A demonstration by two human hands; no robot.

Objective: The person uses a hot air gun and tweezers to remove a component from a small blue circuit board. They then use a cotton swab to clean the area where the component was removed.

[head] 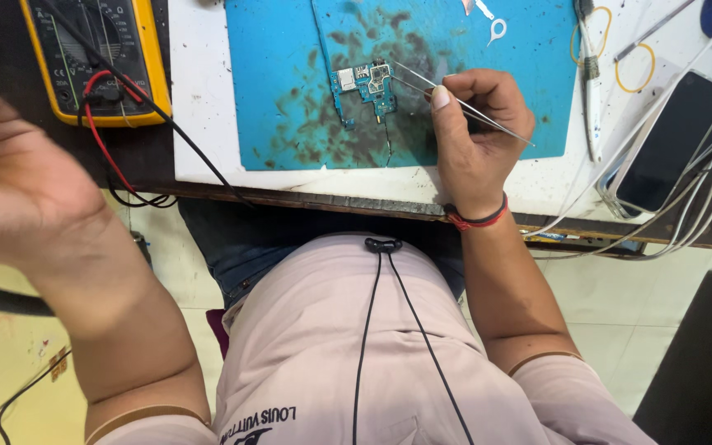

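Far left, the left hand point(10, 177) is raised up close to the camera and blurred, off the bench entirely, so I can't tell if it's open or curled, and nothing shows in it. Behind it sits one yellow multimeter point(96, 58) at the far left of the bench, with two leads, one red point(100, 136) and one black point(183, 136), trailing over the near bench edge.

Middle: one blue work mat point(290, 124), pretty stained, lying on a white bench top point(199, 99). One small blue circuit board point(370, 86) sits around the mat's centre, with plenty of bare mat to its left and near side. One tiny white ring-shaped tool point(496, 31) lies at the mat's far edge.

The right hand point(471, 140) rests on the near right part of the mat, fingers pinched on one pair of metal tweezers point(455, 100), whose tips reach left and touch the board's right edge.

Right of the mat: two yellow wire loops point(634, 67), one dark phone point(669, 140) face up close to the near bench edge, and a bunch of white cables point(702, 198) crossing beside it, too tangled to count. That right side is crowded.
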